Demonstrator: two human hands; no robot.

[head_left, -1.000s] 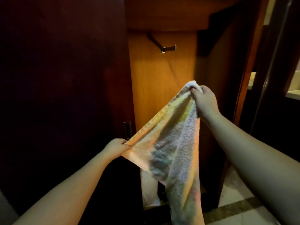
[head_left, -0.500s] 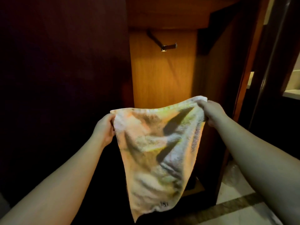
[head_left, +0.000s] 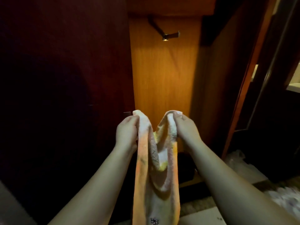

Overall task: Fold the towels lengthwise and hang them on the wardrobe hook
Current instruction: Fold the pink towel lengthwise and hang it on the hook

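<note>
A pale, stained towel hangs down in front of me, sagging in a deep fold between my hands. My left hand grips its left top corner. My right hand grips the right top corner, a short way apart from the left. High on the lit wooden wardrobe panel sits a metal hook, bare, well above both hands.
A dark wardrobe door fills the left side. To the right stands a wooden door frame with a dark doorway beyond. Pale floor tiles and crumpled plastic lie low on the right.
My hands have come close together and dropped lower, so the towel that was spread wide now sags folded between them. The view has tilted down slightly.
</note>
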